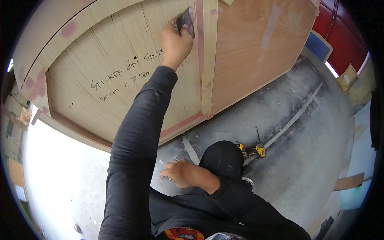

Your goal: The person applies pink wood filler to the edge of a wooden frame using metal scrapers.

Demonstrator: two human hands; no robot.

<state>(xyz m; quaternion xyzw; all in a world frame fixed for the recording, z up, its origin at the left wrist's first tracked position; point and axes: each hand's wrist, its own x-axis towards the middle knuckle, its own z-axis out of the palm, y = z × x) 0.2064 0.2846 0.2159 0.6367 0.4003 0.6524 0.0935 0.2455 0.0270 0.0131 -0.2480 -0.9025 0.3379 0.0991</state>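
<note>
My left hand (176, 45) reaches up to the plywood panel (120, 52) and is closed on a folded dark grey sheet that looks like sandpaper (185, 23). The sheet lies against the panel beside its vertical wooden frame strip (209, 56). Handwritten black lettering (126, 74) runs across the panel below my hand. My right hand (182, 173) is low, next to my bent knee (221, 158), with its fingers curled. Something small and greyish (166, 178) shows at its fingertips, too small to name.
A yellow and black power drill (258, 151) lies on the grey concrete floor (288, 132) right of my knee, with another yellow tool (240, 147) beside it. A reddish plywood side (256, 56) adjoins the panel. A blue board (318, 46) leans at the back right.
</note>
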